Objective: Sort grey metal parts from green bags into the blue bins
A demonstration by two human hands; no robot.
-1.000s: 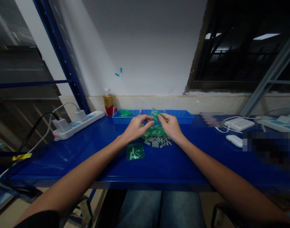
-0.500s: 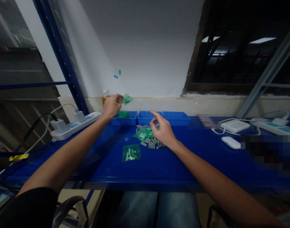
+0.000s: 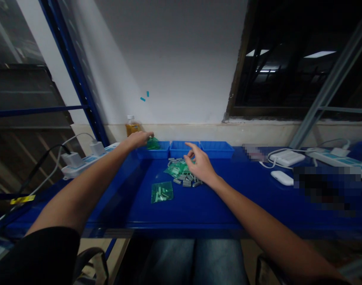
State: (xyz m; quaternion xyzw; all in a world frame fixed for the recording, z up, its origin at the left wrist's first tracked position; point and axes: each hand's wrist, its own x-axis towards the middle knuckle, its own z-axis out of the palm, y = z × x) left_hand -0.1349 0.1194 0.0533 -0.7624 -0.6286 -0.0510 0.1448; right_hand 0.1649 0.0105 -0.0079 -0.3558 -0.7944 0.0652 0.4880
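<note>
My left hand (image 3: 139, 138) is at the left blue bin (image 3: 161, 153), fingers closed at the top of a small green plastic bag (image 3: 152, 142). Other green plastic shows in that bin, so the bags partly blend together. My right hand (image 3: 201, 164) hovers at the right side of a pile, index finger stretched out and thumb apart, with nothing visible in it. The pile mixes green bags (image 3: 175, 169) and short silvery metal pieces (image 3: 187, 183). Nearer me, a flat green bag (image 3: 162, 192) with several small pieces inside lies on the blue table (image 3: 204, 209).
A middle bin (image 3: 181, 152) and a right bin (image 3: 218, 152) stand along the wall. Behind my left hand is a bottle of amber liquid (image 3: 132, 127). Power strips lie left (image 3: 72, 171) and right (image 3: 338, 163); a white case (image 3: 282, 178) and cables sit on the right.
My left hand has lowered the green bag from above the left bin down into it. My right hand has stayed by the pile. The view has shifted slightly.
</note>
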